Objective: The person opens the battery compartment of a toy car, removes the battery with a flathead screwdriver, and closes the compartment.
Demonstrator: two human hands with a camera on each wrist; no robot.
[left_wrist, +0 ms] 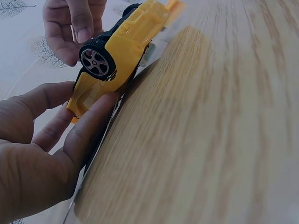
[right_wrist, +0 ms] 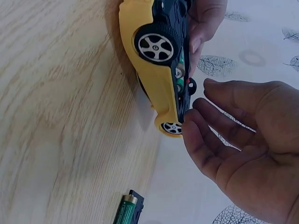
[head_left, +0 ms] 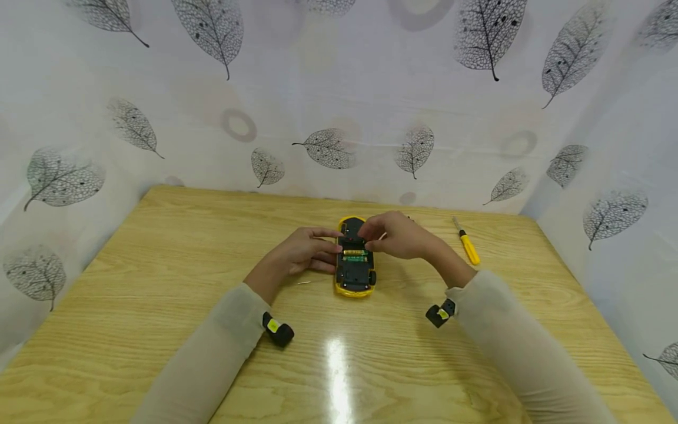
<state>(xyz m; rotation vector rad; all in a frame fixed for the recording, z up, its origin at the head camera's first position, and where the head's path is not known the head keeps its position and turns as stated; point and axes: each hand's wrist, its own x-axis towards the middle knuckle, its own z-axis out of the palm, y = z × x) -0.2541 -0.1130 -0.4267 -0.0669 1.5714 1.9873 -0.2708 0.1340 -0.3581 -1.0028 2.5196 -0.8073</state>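
Observation:
A yellow toy car (head_left: 362, 292) lies wheels up on the table, its black underside facing me. Two batteries (head_left: 355, 255) sit side by side in its uncovered battery compartment. My left hand (head_left: 312, 250) holds the car at its left side, and in the left wrist view the fingers (left_wrist: 91, 123) rest against the yellow body. Over the right edge of the compartment hovers my right hand (head_left: 397, 235), its thumb and fingers bent and apart. The right wrist view shows a gap between that thumb and the fingers (right_wrist: 198, 135), with nothing held there.
A yellow-handled screwdriver (head_left: 469, 248) lies on the right of the wooden table (head_left: 212, 235). One green battery (right_wrist: 125, 210) lies beside a small black part (right_wrist: 137, 200), mostly behind my right hand in the head view. Left of the car lies a thin metallic piece (head_left: 304, 282).

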